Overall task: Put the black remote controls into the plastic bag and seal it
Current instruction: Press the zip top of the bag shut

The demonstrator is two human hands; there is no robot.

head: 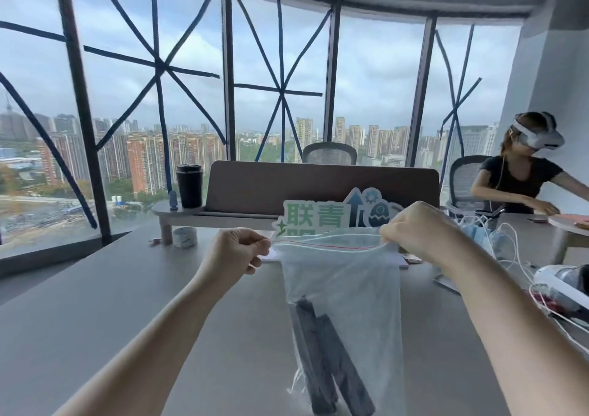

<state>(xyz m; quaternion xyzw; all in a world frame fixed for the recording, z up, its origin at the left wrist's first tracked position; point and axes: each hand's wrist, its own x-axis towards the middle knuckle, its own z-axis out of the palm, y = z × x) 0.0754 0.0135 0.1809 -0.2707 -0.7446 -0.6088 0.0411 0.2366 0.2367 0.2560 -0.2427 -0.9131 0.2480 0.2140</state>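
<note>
A clear plastic bag [344,275] with a red zip line along its top hangs in the air above the grey table [127,304]. My left hand [236,251] pinches the bag's top left corner. The top right corner is pinched by my right hand [414,227]. The zip edge is stretched between them, and the right part of the mouth looks slightly parted. Inside, at the bottom of the bag, lie two black remote controls [331,361], side by side and tilted.
Behind the bag stands a green and white sign [315,218]. A black cup [190,186] sits on a small shelf at the back left, a tape roll [185,236] below it. White cables and a headset [561,285] lie at right. A person sits at far right [522,176].
</note>
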